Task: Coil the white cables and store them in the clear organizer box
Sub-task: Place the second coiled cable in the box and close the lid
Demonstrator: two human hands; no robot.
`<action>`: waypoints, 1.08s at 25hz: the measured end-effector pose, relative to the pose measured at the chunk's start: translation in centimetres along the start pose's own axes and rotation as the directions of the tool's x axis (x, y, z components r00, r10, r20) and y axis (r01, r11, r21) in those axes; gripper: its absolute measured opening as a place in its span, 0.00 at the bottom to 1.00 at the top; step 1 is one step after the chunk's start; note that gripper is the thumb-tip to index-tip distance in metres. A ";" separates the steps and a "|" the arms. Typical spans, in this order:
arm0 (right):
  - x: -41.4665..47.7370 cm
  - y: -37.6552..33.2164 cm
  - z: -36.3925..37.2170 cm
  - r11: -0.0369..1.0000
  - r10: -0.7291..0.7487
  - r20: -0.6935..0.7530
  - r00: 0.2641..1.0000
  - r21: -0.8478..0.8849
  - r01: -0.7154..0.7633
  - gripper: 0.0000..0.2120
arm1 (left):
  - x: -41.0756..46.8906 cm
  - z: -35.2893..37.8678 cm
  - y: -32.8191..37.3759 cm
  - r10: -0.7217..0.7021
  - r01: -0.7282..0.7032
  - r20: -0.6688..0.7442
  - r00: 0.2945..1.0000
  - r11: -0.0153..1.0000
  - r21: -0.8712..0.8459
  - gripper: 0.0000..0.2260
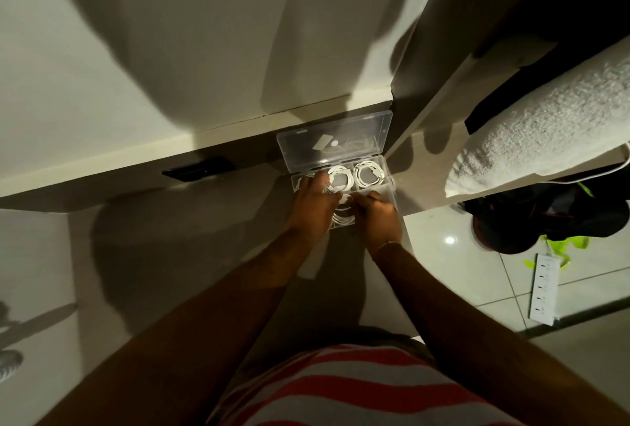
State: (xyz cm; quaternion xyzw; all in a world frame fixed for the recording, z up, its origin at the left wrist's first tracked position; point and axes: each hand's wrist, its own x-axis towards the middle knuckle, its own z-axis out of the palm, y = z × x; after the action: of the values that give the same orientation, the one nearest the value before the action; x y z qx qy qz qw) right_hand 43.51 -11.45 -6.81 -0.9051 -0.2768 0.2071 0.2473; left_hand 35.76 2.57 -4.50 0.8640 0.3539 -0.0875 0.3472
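Observation:
The clear organizer box (pixel 388 183) lies on the table against the wall, its lid (pixel 341 135) open and tilted back. A coiled white cable (pixel 369 173) fills the back right compartment, another coil (pixel 342 176) the back middle one. A third coil (pixel 343 217) sits in a front compartment between my hands. My left hand (pixel 312 205) rests over the box's left side, fingers on cable loops. My right hand (pixel 378 216) pinches the front coil's end. What lies under my palms is hidden.
A dark phone-like slab (pixel 199 169) lies by the wall left of the box. A white towel (pixel 545 132) hangs at right above dark bags (pixel 545 217). A white power strip (pixel 544 289) lies on the tiled floor.

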 end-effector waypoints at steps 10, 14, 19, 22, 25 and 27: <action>0.8 -1.7 0.3 0.963 0.041 0.197 0.979 -0.269 0.014 0.15 | 1.5 -0.5 0.0 0.200 -0.237 0.173 0.964 0.944 0.229 0.12; 0.5 -1.2 -0.1 0.964 0.001 0.229 0.973 -0.261 0.060 0.15 | 1.1 0.5 -1.0 0.282 -0.296 0.088 0.955 0.914 0.276 0.08; 0.9 -0.7 -0.8 0.973 0.024 0.226 0.974 -0.231 0.029 0.13 | 0.4 0.4 -2.2 0.309 -0.305 -0.011 0.951 0.943 0.132 0.09; 1.1 -1.0 -0.6 0.978 0.061 0.164 0.985 -0.205 -0.026 0.11 | -0.4 0.0 -3.7 0.311 -0.310 0.012 0.950 0.940 0.140 0.10; 1.4 -1.0 -0.3 0.978 0.139 0.131 0.982 -0.174 -0.115 0.11 | -0.7 0.2 -4.1 0.259 -0.256 -0.014 0.966 0.959 0.122 0.13; 1.0 -1.0 -0.4 0.984 0.120 0.122 0.985 -0.145 -0.102 0.12 | -0.5 0.2 -3.7 0.154 -0.149 -0.064 0.986 0.986 0.078 0.18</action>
State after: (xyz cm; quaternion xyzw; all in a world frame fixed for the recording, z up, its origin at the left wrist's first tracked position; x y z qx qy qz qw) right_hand 44.08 -10.21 -6.14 -0.9187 -0.2549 0.2598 0.1534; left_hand 32.96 4.05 -6.42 0.9031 0.2957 -0.0435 0.3084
